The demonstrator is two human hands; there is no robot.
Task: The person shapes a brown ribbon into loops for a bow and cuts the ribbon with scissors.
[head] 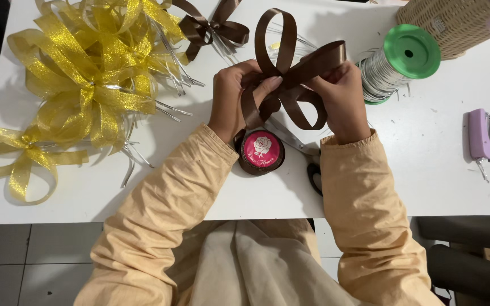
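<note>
I see both hands raised just above the white table (415, 147), working 1 glossy brown satin ribbon (290, 73) folded into loops. The left hand (236, 96) pinches the crossing of the loops, fingers closed on the ribbon, thumb pressed across the front. The right hand (341, 99) is clamped on the same ribbon from the other side; its fingertips are hidden behind the band, so I cannot make out exactly how they sit. 1 tall loop stands above the hands, and a wide band runs up to the right over the right hand.

Below the hands lies a round ribbon spool with a pink rose label (262, 150), partly covered by the left wrist. A pair of scissors (307, 156) lies under the right forearm, only part of the blade and a dark handle showing. Just right of the right hand sits a green-capped spool of silver wire (401, 59).

To the left lies a heap of glittery gold ribbon bows (86, 73); 1 finished brown bow (211, 27) lies at the top. A woven wicker basket (455, 22) is cut off at the top right corner, and a small lilac stapler (482, 135) lies far right.
</note>
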